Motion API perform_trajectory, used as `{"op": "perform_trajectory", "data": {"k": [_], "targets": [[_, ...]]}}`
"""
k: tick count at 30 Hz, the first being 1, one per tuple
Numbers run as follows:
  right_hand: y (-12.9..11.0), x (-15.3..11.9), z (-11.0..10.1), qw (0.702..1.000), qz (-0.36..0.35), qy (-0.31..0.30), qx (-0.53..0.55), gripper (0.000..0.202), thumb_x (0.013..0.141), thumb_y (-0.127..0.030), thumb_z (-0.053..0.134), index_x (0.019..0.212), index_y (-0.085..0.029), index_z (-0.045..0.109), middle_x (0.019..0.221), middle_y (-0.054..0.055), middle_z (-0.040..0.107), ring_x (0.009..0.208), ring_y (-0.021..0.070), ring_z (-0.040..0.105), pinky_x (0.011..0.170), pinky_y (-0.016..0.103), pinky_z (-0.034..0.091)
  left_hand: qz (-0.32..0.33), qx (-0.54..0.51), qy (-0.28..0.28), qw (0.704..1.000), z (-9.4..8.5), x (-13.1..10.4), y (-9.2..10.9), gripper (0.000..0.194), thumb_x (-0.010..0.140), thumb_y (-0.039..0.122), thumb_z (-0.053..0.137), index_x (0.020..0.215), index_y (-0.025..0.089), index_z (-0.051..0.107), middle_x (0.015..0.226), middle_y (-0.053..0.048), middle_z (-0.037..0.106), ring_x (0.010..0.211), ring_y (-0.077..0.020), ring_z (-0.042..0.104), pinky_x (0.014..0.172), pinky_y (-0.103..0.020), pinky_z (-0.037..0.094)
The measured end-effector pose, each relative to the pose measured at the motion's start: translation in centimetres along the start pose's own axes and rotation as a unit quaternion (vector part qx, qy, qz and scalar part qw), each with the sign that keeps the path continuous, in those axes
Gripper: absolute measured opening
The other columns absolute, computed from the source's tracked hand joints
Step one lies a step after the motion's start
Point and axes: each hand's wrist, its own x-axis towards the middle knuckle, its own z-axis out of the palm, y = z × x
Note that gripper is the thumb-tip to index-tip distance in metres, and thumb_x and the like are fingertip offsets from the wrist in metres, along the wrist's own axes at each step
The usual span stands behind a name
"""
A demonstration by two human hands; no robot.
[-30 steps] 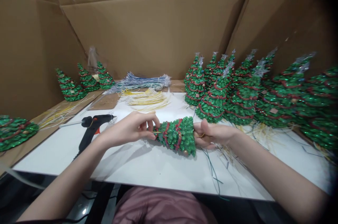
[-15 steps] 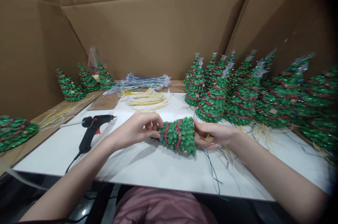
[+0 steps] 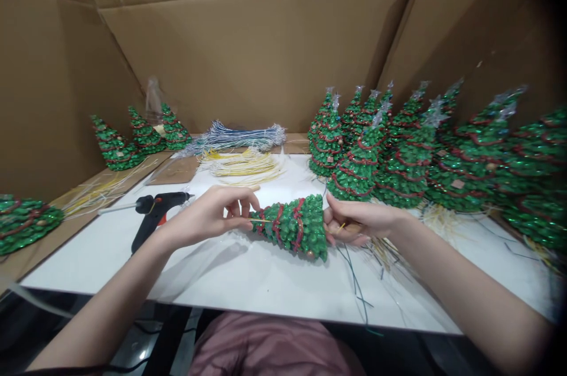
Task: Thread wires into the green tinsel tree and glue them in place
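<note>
A small green Christmas tree [image 3: 290, 225] with red garlands lies on its side over the white tabletop, its tip toward the left and its base toward the right. My left hand [image 3: 230, 211] is at the tip, fingers pinched on a thin yellow wire [image 3: 257, 221] that runs along the tree's side. My right hand [image 3: 354, 219] holds the tree by its base, thumb at the rim and the other fingers at the underside. A short bit of yellow wire shows between the right fingers. The inside of the base is hidden.
A black hot glue gun [image 3: 155, 216] lies left of my left arm. Bundles of blue-white wire [image 3: 243, 136] and yellow wire [image 3: 243, 163] lie at the back. Several finished-looking trees with clear stars [image 3: 407, 169] crowd the right. More trees [image 3: 115, 143] stand left; wire scraps [image 3: 358, 287] lie in front.
My left hand has moved left, away from the tree's middle to its tip, and a longer stretch of yellow wire shows. The right hand stays at the base.
</note>
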Motion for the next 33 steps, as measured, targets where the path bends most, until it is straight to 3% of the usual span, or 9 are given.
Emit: {"op": "perform_trajectory", "data": {"k": [5,9,13,16,21,28,33], "targets": [[0.2,0.4,0.1,1.0,-0.021,-0.013,-0.018,0.067,0.084,-0.074,0.024,0.058,-0.016,0.046,0.036,-0.01,0.023,0.028,0.0039,0.017,0.025,0.018,0.018,0.009,-0.024,0.014,1.0,0.7,0.4,0.2,0.014,0.08,0.025,0.065,0.091,0.017,0.062,0.074,0.002,0.062,0.068,-0.0097,0.056,0.064,-0.019,0.043],[0.3,0.7,0.4,0.998,-0.052,-0.028,-0.032,0.063,0.082,-0.074,0.03,0.062,-0.016,0.046,0.038,-0.011,0.022,0.029,0.0037,0.017,0.027,0.018,0.016,0.032,-0.049,0.02,0.998,1.4,1.2,0.8,0.015,0.079,0.026,0.067,0.089,0.016,0.061,0.077,0.001,0.063,0.069,-0.0102,0.056,0.065,-0.02,0.044],[0.4,0.9,0.9,0.996,-0.065,-0.004,-0.064,0.057,0.081,-0.07,0.042,0.061,-0.016,0.043,0.041,-0.009,0.032,0.032,0.003,0.022,0.029,0.019,0.012,0.05,-0.036,0.031,0.998,1.7,1.6,1.2,0.016,0.078,0.026,0.068,0.088,0.015,0.061,0.078,0.001,0.062,0.069,-0.01,0.056,0.064,-0.02,0.045],[0.4,0.9,1.1,0.997,-0.049,0.026,-0.059,0.052,0.077,-0.067,0.053,0.07,-0.017,0.042,0.049,-0.01,0.033,0.036,0.0029,0.025,0.031,0.018,0.017,0.051,-0.008,0.031,0.998,1.6,1.1,0.9,0.022,0.075,0.028,0.071,0.091,0.017,0.06,0.081,0.002,0.062,0.068,-0.009,0.057,0.063,-0.019,0.044],[0.2,0.8,1.1,0.998,-0.021,0.011,-0.063,0.052,0.078,-0.067,0.052,0.078,-0.016,0.045,0.053,-0.01,0.031,0.041,0.0038,0.025,0.033,0.018,0.019,0.035,0.022,0.036,0.998,1.1,-0.7,-0.3,0.03,0.073,0.031,0.073,0.097,0.02,0.059,0.082,0.003,0.063,0.067,-0.0081,0.058,0.063,-0.018,0.044],[0.1,0.8,1.3,0.996,-0.002,0.057,-0.068,0.056,0.072,-0.071,0.056,0.07,-0.017,0.041,0.052,-0.008,0.032,0.041,0.004,0.028,0.035,0.02,0.018,0.02,0.028,0.104,0.994,1.4,-2.5,-1.3,0.015,0.078,0.028,0.069,0.09,0.021,0.064,0.073,0.005,0.065,0.064,-0.0069,0.059,0.063,-0.016,0.045],[0.3,0.9,1.3,0.996,-0.004,0.06,-0.067,0.057,0.07,-0.071,0.057,0.074,-0.017,0.042,0.054,-0.008,0.034,0.042,0.0039,0.029,0.034,0.019,0.019,-0.001,0.027,0.105,0.994,1.5,-2.5,-1.3,0.01,0.082,0.03,0.065,0.081,0.02,0.067,0.07,0.004,0.067,0.062,-0.0063,0.06,0.059,-0.014,0.043]]}}
